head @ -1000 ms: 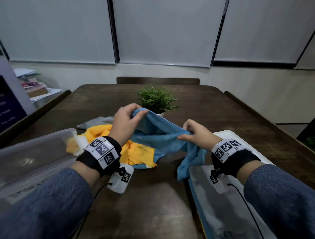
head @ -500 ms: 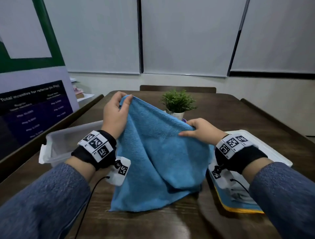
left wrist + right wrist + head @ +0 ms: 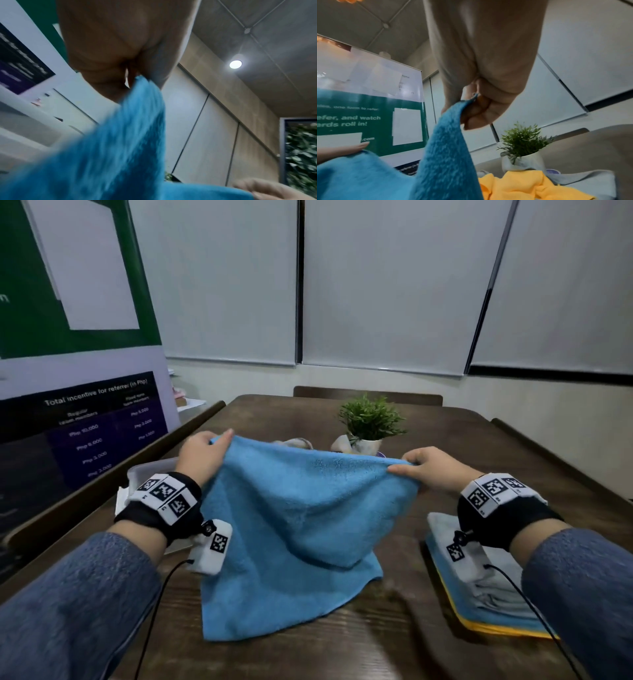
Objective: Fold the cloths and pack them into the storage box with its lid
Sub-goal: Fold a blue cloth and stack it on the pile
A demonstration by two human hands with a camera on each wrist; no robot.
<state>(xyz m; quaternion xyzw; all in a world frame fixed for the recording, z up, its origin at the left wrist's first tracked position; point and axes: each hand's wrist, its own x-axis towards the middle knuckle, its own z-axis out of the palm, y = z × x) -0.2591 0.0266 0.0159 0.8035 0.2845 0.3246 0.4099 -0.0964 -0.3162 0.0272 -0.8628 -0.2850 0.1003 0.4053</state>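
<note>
A blue cloth (image 3: 294,529) hangs spread out in front of me, its lower edge lying on the wooden table (image 3: 445,440). My left hand (image 3: 205,453) pinches its upper left corner, and my right hand (image 3: 428,469) pinches its upper right corner. The left wrist view shows the blue cloth (image 3: 130,121) caught between thumb and fingers; the right wrist view shows the same pinch on the blue cloth (image 3: 452,135). A clear storage box (image 3: 147,474) sits behind my left wrist. Folded cloths (image 3: 493,601) are stacked under my right wrist. A yellow cloth (image 3: 522,186) and a grey cloth (image 3: 583,177) lie behind the blue one.
A small potted plant (image 3: 370,422) stands at the middle of the table, behind the cloth. A chair back (image 3: 366,393) is at the far edge. A poster stand (image 3: 78,371) rises on the left beside the table.
My hands lifted the blue cloth off the pile and drew apart, so the bunched cloth now hangs spread wide between them. My head view tilted up and left.
</note>
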